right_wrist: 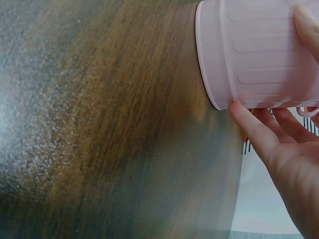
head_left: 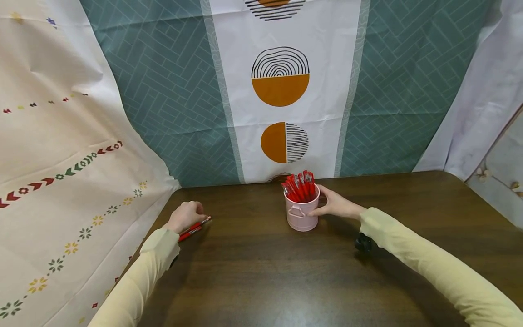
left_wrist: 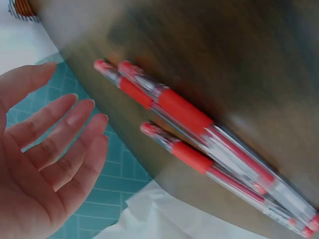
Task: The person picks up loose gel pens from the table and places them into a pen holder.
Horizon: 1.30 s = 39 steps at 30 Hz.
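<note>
On the right, a small pink bucket (head_left: 296, 221) stands upright and is packed with several red pens (head_left: 300, 190). My right hand (head_left: 338, 204) grips it from its right side, thumb and fingers around the wall, as the right wrist view also shows on the pink bucket (right_wrist: 264, 55). At the table's left, my left hand (head_left: 185, 218) hovers over loose red-gripped pens (head_left: 190, 233). The left wrist view shows three clear pens (left_wrist: 187, 112) lying side by side, with the relaxed fingers of my left hand (left_wrist: 55, 154) apart from them and holding nothing.
The dark wooden table (head_left: 253, 272) has a patterned teal and white cloth (head_left: 282, 113) hanging behind its back edge. A cream embroidered cloth (head_left: 81, 181) drapes along the left edge. A black band (head_left: 362, 243) sits at my right wrist.
</note>
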### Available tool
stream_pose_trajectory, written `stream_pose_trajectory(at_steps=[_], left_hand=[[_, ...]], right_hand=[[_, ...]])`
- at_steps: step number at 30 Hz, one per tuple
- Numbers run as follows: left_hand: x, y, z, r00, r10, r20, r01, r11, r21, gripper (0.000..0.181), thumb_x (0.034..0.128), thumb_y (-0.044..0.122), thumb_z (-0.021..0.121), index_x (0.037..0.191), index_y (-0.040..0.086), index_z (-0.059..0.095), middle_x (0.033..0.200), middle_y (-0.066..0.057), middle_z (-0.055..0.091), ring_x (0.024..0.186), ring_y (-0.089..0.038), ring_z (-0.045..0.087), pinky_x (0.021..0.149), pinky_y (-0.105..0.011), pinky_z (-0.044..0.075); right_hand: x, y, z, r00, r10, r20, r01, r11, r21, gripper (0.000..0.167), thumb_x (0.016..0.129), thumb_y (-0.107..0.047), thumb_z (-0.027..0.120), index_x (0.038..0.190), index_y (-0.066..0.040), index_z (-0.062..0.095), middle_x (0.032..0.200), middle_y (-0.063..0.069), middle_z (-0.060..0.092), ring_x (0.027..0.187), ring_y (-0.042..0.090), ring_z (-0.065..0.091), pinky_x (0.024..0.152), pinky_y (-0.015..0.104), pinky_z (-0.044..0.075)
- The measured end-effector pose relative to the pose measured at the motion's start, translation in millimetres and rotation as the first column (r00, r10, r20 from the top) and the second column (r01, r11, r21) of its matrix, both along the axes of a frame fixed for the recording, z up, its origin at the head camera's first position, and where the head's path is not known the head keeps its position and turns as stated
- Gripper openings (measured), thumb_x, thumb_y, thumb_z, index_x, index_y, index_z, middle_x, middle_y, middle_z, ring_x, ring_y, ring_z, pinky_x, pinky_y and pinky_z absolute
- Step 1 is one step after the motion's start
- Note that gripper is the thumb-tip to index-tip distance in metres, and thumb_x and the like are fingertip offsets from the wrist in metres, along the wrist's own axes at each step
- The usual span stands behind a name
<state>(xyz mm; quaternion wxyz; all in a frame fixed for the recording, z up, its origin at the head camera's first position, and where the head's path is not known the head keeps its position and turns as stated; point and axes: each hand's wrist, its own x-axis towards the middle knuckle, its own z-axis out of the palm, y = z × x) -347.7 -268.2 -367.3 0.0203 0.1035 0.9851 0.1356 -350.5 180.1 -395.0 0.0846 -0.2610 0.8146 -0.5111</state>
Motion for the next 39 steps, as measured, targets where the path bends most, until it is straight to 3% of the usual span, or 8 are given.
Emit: stream_pose_trajectory(at_steps=[3, 8, 12, 16, 25, 37, 39], left_hand=[[1.7, -5.7, -4.3, 1.0, -0.013, -0.012, 0.013, 1.0, -0.008, 0.014, 0.0793, 0.022, 0.066, 0.082, 0.008, 0.061, 0.078, -0.003, 0.059, 0.07, -0.022, 0.055, 0.059, -0.041, 0.045], [4.7, -13.3, -11.3, 0.999, -0.023, -0.027, 0.023, 1.0, -0.013, 0.009, 0.0783, 0.018, 0.065, 0.076, 0.01, 0.059, 0.072, -0.001, 0.056, 0.063, -0.021, 0.052, 0.055, -0.039, 0.044], [6.3, -17.3, -16.6, 1.0, -0.025, -0.011, 0.025, 1.0, 0.004, 0.01, 0.0758, 0.017, 0.067, 0.073, 0.012, 0.059, 0.069, 0.001, 0.055, 0.06, -0.019, 0.05, 0.051, -0.037, 0.042], [6.7, -19.3, -21.0, 0.999, -0.036, -0.001, 0.036, 0.999, 0.021, 0.009, 0.0747, 0.017, 0.067, 0.072, 0.013, 0.06, 0.067, 0.002, 0.055, 0.058, -0.017, 0.049, 0.05, -0.035, 0.041], [3.6, -17.8, -20.6, 0.999, -0.031, -0.033, 0.031, 0.999, 0.007, 0.008, 0.073, 0.014, 0.067, 0.072, 0.012, 0.06, 0.067, 0.001, 0.054, 0.059, -0.019, 0.05, 0.05, -0.036, 0.042], [1.5, -16.0, -20.1, 0.999, -0.008, -0.037, 0.008, 1.0, -0.002, 0.005, 0.0737, 0.01, 0.065, 0.077, 0.01, 0.061, 0.071, -0.001, 0.055, 0.062, -0.022, 0.051, 0.053, -0.04, 0.043], [0.4, -17.3, -20.9, 1.0, 0.0, -0.03, 0.0, 1.0, -0.008, 0.006, 0.0744, 0.012, 0.065, 0.078, 0.009, 0.061, 0.073, -0.002, 0.056, 0.063, -0.022, 0.052, 0.053, -0.041, 0.044]], right_hand=[[-4.9, 1, -7.9, 1.0, -0.01, 0.011, 0.01, 1.0, 0.0, 0.082, 0.073, -0.019, 0.076, 0.138, -0.005, 0.027, 0.13, 0.014, 0.042, 0.115, 0.03, 0.041, 0.089, 0.042, 0.039], [-5.0, 2, -8.3, 1.0, -0.01, 0.007, 0.01, 1.0, -0.006, 0.083, 0.073, -0.02, 0.076, 0.138, -0.006, 0.027, 0.129, 0.014, 0.042, 0.115, 0.03, 0.041, 0.089, 0.043, 0.039], [-3.1, 1, -5.7, 1.0, -0.012, 0.02, 0.012, 1.0, -0.008, 0.083, 0.073, -0.017, 0.076, 0.138, -0.005, 0.026, 0.13, 0.015, 0.041, 0.116, 0.031, 0.04, 0.089, 0.044, 0.038], [6.2, -2, 6.3, 1.0, 0.009, 0.027, -0.009, 1.0, -0.017, 0.082, 0.074, -0.014, 0.075, 0.137, 0.001, 0.025, 0.129, 0.019, 0.041, 0.115, 0.034, 0.04, 0.088, 0.045, 0.039], [15.9, -5, 21.2, 1.0, 0.004, 0.029, -0.004, 1.0, 0.0, 0.079, 0.074, -0.011, 0.074, 0.136, 0.002, 0.027, 0.128, 0.02, 0.042, 0.114, 0.034, 0.041, 0.089, 0.044, 0.039], [14.6, -5, 19.7, 1.0, 0.007, 0.029, -0.007, 1.0, -0.005, 0.078, 0.074, -0.01, 0.074, 0.135, 0.002, 0.028, 0.128, 0.02, 0.042, 0.114, 0.033, 0.041, 0.089, 0.047, 0.037], [8.5, -2, 11.8, 1.0, 0.006, 0.022, -0.005, 1.0, -0.006, 0.079, 0.074, -0.014, 0.075, 0.136, 0.0, 0.028, 0.129, 0.018, 0.042, 0.115, 0.032, 0.041, 0.09, 0.046, 0.037]])
